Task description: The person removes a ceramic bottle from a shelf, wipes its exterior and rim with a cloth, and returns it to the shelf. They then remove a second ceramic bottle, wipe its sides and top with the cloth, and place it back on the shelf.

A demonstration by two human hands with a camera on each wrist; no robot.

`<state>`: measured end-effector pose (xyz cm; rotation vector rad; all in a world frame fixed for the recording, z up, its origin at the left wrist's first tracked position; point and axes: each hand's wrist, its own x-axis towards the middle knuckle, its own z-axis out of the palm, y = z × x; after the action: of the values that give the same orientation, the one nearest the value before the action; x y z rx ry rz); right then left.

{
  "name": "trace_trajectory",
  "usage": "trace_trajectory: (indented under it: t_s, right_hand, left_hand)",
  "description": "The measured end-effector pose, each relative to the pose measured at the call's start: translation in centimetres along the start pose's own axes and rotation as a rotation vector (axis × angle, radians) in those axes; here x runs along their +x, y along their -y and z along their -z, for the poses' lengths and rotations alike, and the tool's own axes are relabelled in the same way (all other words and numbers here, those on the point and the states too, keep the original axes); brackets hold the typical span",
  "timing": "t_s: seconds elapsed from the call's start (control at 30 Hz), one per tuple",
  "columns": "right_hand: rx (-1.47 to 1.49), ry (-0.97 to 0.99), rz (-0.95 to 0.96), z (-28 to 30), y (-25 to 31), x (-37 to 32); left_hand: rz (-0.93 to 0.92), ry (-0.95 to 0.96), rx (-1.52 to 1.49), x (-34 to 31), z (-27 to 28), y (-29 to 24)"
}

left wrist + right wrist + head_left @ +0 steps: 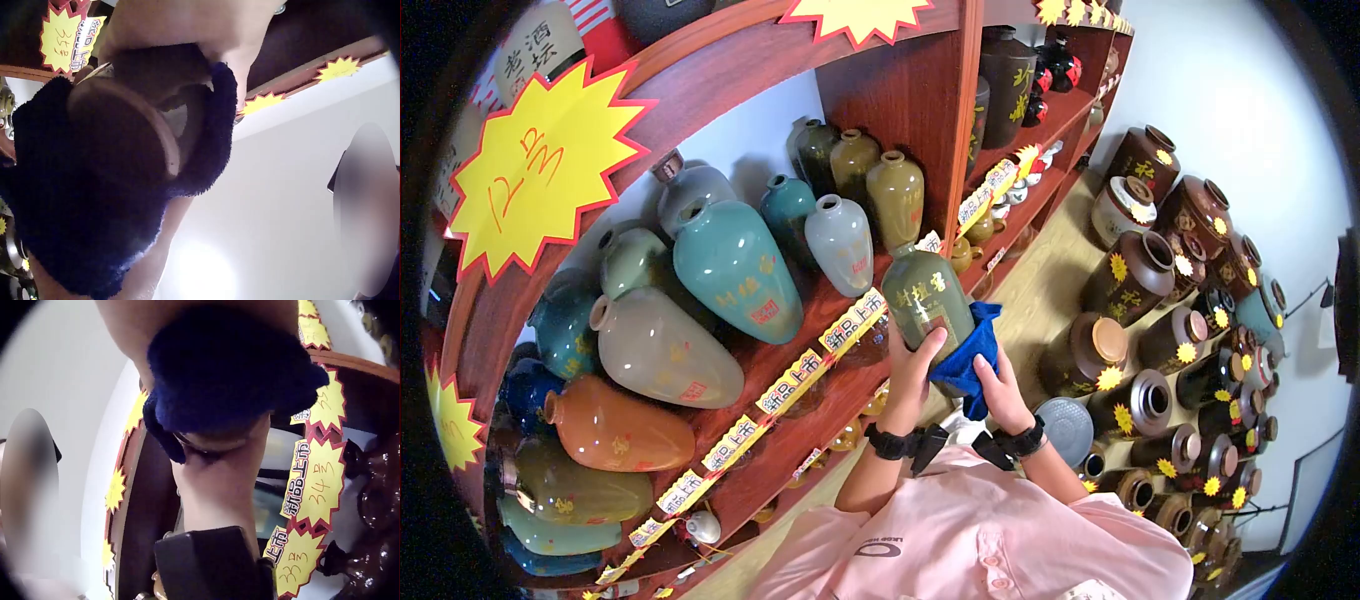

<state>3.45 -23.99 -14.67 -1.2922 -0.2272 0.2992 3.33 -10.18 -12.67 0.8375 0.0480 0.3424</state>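
Note:
A glossy dark green ceramic jar (920,290) with gold writing is held off the shelf, its neck pointing away from the person. My left hand (917,368) grips its left side, thumb lying along the front. On the other side, my right hand (1004,394) holds a blue cloth (971,368) against the jar's lower end. The left wrist view shows the jar's round base (122,128) with the fuzzy cloth (56,181) bunched about it. In the right wrist view the cloth (225,369) covers most of the jar and hides the right fingers.
At the left, a wooden shelf (800,355) carries several glazed jars, including a teal one (735,270) and an orange one (620,425). Yellow price tags (790,380) line its edge. Many brown jars (1135,275) crowd the floor at the right, near a grey round lid (1064,430).

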Motion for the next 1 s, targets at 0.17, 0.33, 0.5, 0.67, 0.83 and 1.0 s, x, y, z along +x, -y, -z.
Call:
trace_trajectory:
  t_s: [0.17,0.33,0.5,0.67,0.83,1.0]
  right_hand:
    - [0.009,0.043,0.001,-0.6,-0.4,0.6]
    - [0.073,0.033,-0.020,-0.6,-0.9,1.2]
    - [0.109,-0.017,0.024,-0.2,1.0,2.0]
    - [-0.074,0.001,0.132,0.0,6.0,2.9]
    - [-0.140,0.095,0.112,0.2,8.3,2.9]
    - [-0.122,0.011,0.107,0.8,7.3,2.5]
  left_hand:
    - [-0.066,0.040,0.169,0.0,0.5,-1.3]
    - [-0.172,0.172,0.349,-0.3,0.4,-1.9]
    - [-0.277,0.327,0.559,-0.7,0.4,-2.1]
    - [-0.184,0.423,0.661,-1.1,0.7,-1.8]
    - [-0.197,0.482,0.790,-1.5,0.5,-1.9]
    - [-0.211,0.497,0.781,-1.3,0.8,-1.1]
